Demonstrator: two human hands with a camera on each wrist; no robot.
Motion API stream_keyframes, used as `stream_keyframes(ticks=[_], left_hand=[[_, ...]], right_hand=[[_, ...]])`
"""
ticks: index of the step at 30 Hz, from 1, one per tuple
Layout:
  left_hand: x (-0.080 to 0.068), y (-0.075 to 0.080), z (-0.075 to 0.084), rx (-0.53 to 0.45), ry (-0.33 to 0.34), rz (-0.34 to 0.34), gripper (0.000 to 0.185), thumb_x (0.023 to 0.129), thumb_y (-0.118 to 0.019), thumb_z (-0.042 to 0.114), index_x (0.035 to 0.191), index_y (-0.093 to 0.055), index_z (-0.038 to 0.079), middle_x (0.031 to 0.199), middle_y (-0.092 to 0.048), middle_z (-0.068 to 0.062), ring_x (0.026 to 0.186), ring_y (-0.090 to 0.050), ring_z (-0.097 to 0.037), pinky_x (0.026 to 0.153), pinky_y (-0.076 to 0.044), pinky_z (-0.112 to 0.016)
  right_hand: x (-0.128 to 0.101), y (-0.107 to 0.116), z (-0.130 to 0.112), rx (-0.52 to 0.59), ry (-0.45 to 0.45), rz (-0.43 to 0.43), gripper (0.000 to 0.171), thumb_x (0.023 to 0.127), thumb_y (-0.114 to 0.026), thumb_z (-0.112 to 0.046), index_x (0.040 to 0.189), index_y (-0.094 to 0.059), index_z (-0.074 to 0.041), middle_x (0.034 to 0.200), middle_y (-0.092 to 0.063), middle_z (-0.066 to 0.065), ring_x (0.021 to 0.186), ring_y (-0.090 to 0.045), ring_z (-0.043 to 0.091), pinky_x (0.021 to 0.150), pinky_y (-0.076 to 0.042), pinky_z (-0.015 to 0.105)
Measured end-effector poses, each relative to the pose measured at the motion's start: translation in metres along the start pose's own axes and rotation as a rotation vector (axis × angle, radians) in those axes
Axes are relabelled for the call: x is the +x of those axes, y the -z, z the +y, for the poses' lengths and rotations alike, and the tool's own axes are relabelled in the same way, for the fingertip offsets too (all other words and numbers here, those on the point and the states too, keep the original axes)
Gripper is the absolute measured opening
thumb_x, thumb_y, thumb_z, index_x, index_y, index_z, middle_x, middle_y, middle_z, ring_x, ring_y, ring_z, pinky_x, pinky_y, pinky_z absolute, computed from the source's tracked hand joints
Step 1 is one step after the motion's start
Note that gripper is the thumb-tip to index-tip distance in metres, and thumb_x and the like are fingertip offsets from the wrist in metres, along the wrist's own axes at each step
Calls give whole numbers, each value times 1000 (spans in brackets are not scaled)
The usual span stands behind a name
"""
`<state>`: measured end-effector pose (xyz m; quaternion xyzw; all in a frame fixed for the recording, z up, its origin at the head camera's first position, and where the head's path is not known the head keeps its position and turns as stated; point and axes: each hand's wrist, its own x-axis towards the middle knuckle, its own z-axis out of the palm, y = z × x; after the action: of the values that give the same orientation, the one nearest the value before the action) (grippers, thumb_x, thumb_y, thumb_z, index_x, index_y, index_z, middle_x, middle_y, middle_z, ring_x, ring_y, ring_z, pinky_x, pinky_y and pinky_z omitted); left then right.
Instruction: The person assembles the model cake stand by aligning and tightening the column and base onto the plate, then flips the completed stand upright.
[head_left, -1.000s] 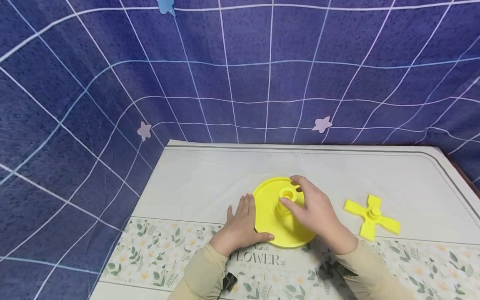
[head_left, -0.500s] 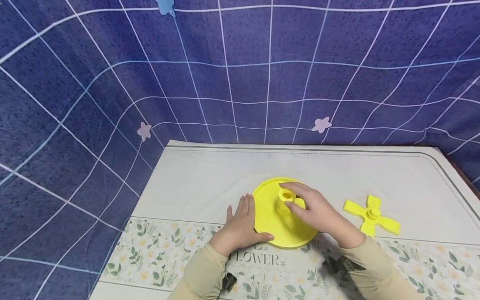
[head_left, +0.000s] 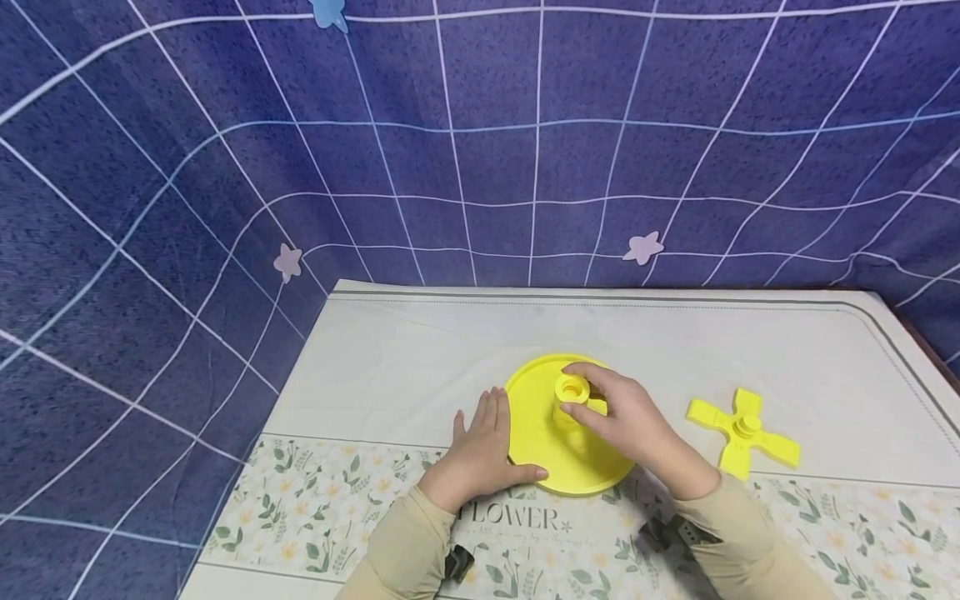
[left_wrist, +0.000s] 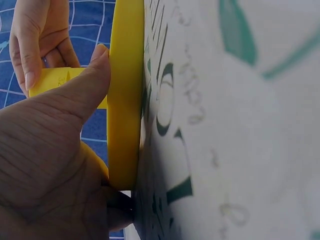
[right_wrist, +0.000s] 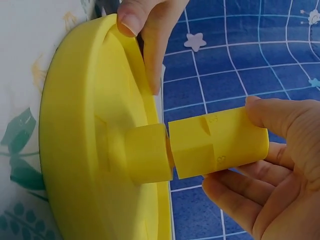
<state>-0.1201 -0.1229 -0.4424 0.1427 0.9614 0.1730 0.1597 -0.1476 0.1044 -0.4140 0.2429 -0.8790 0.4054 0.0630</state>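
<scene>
A round yellow plastic plate (head_left: 528, 417) with a raised rim lies on the table. From its middle rises a short round stub (right_wrist: 145, 154). A hollow yellow tube (head_left: 572, 390), faceted at its lower end, stands on that stub, slightly tilted, with a narrow gap showing between them in the right wrist view. My right hand (head_left: 628, 412) pinches the tube's upper part between thumb and fingers. Along the plate's left edge my left hand (head_left: 483, 454) rests with straight fingers, its thumb against the front rim. In the left wrist view the plate (left_wrist: 125, 100) appears edge-on.
To the right lies a yellow four-armed cross piece (head_left: 747, 427) with a round knob at its centre. The tablecloth (head_left: 405, 333) is white with a printed flower band. Behind the table hangs a blue gridded curtain (head_left: 495, 167). Both wrists carry dark camera mounts.
My right hand's fingers have closed in from a looser spread onto the tube and shifted slightly. The left hand and the plate stay in place.
</scene>
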Motion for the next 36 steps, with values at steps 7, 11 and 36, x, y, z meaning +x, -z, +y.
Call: stream_keyframes(ticks=[7,11,36], left_hand=[[-1,1,1,-3,-2,2,123,79,-63,71,154,0,-4,161,1,-20,148,1,-32,113,-3,-63],[0,1,0,1,-3,8,124,79,-63,71,154,0,-4,161,1,-21,148,1,-33,113,-3,-63],[0,-1,-2,-6,-4,4,124,78,-62,72,154,1,-3,161,1,-20,148,2,-32,113,-2,-62]], right_hand=[[0,-2,-2,-3,-12,38,44,83,-79,-19,121,-62,-5,117,-67,9,96,-68,27,84,-55,41],[1,-7,-1,-27,-18,88,44,79,-83,-21,114,-61,-7,105,-69,7,88,-70,27,78,-57,40],[0,7,11,154,68,-114,45,93,-65,-9,136,-54,2,135,-57,17,118,-58,34,96,-47,48]])
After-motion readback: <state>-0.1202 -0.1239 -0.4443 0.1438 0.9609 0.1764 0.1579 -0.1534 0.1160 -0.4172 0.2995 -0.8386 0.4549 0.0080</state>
